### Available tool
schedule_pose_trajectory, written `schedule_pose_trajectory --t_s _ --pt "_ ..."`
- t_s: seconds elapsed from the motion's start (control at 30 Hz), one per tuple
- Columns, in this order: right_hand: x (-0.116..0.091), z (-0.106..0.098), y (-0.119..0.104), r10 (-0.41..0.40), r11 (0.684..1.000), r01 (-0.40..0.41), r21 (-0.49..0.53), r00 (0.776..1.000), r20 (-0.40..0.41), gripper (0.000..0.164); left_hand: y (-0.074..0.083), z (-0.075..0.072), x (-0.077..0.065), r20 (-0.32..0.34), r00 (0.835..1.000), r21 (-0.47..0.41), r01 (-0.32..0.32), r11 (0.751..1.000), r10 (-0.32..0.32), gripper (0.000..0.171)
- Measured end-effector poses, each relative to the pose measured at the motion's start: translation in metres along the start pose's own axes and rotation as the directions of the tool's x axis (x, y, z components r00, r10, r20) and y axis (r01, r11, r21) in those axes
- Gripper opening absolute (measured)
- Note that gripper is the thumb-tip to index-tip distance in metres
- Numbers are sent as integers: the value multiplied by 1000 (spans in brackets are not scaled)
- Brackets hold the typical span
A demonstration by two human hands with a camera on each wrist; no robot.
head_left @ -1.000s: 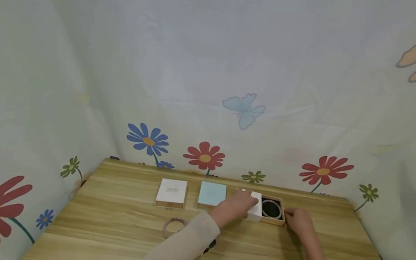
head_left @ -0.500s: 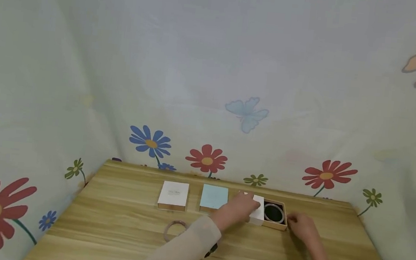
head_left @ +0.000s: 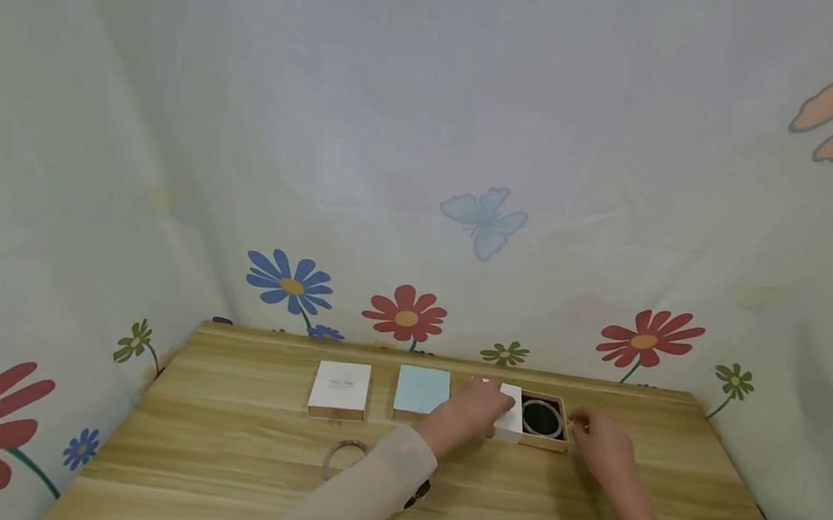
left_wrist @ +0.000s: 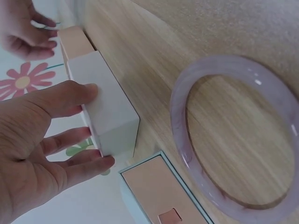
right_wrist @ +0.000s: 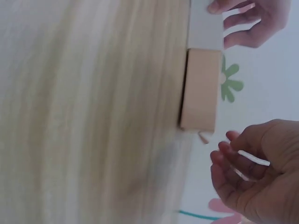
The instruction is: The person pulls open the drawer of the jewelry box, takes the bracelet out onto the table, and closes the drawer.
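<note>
- We see a table (head_left: 217,450) with a white box (head_left: 340,387) far left and a blue box (head_left: 422,390) beside it.
- Our left hand (head_left: 473,412) grips the white sleeve (head_left: 510,415) over the tan tray (head_left: 549,443).
- Our right hand (head_left: 598,445), fingers loosely curled, touches the tray's right end.
- A bangle (head_left: 543,417) lies in the tray; another, the pink bangle (head_left: 343,457), lies near left.

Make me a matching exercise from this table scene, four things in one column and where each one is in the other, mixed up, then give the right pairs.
Things
1. White sleeve
2. Pink bangle
3. Dark bangle
4. Blue box

Places
A. Loose on the table, near the front
B. Inside the open tan tray
C. Gripped by the left hand
D. Between the white box and the left hand

Pairs: 1-C, 2-A, 3-B, 4-D
</note>
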State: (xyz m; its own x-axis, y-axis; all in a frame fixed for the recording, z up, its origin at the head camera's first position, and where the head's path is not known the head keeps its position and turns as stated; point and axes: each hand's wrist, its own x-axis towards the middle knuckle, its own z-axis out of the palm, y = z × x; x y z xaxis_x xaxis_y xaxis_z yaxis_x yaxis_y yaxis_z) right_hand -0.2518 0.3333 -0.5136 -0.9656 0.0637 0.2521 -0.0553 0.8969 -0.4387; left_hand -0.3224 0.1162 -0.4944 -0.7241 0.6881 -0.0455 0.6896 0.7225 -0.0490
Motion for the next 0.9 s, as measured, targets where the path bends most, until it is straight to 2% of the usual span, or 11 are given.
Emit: schedule_pose_trajectory --t_s 0.17,0.37,0.67,0.9 --pt "7 1 -20 -51 999 51 9 998 36 13 -2 0 -2 8 1000 1 19 1000 -19 43" --pt "9 5 -36 -12 1000 11 21 998 69 18 -1 0 -2 18 1000 -16 24 1000 -24 42" --pt "16 5 -49 4 1000 -4 -1 994 112 28 -1 -1 -2 4 1000 28 -1 1000 1 45" --pt "23 5 -59 -11 998 20 -57 987 163 41 1 -2 -3 7 1000 21 30 999 -30 42"
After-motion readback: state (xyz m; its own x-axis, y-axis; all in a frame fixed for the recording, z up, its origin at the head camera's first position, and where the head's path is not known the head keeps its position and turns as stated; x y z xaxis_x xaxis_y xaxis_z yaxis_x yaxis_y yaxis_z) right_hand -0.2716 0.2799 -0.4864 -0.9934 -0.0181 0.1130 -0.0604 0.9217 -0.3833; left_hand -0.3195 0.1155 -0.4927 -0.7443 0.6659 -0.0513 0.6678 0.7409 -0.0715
